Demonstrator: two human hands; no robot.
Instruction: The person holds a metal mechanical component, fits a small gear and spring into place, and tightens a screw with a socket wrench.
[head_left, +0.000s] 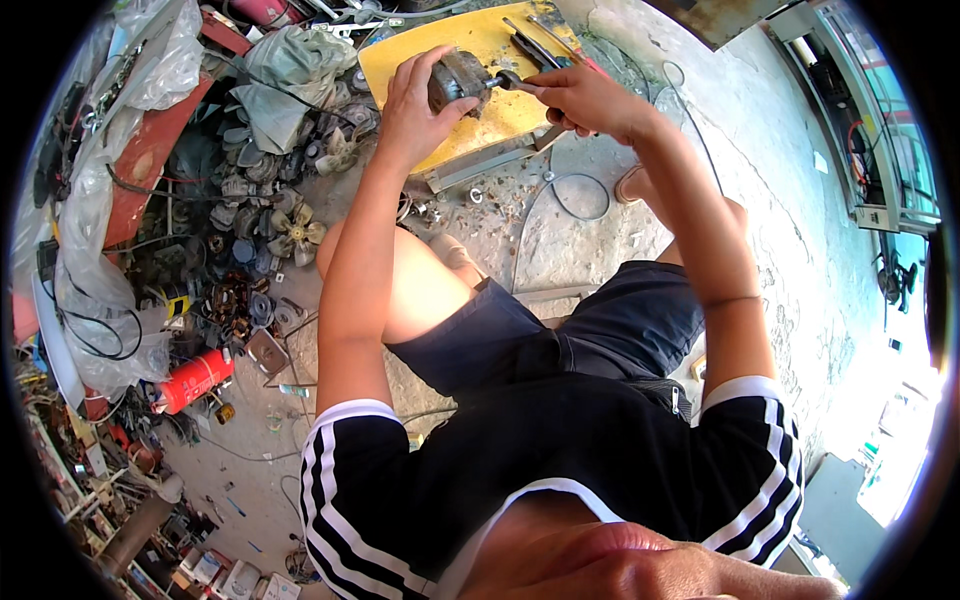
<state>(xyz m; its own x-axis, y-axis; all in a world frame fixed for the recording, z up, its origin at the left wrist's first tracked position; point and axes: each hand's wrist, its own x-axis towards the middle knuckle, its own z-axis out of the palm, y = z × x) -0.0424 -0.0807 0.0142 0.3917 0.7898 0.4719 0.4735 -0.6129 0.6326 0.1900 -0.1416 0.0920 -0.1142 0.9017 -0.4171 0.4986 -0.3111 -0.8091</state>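
My left hand (pixel 418 105) is wrapped round a dark, rounded metal body that looks like a small electric motor (pixel 458 84), over a yellow board (pixel 510 130). From the motor's right side a short shaft (pixel 491 82) sticks out. My right hand (pixel 590 103) is closed on a tool with a dark rounded head (pixel 509 79), which meets the shaft's end. Its handle runs into my fingers, and its exact kind I cannot make out. Behind my right hand, several hand tools (pixel 540 48) lie on the board, one with a red handle.
Heaped motor parts and a fan wheel (pixel 296 234) lie on the floor to the left, near a red cylinder (pixel 195 380) and plastic sheeting (pixel 100 260). A thin cable (pixel 583 218) loops across the concrete below the board. A metal-framed cabinet (pixel 840 110) stands at the right.
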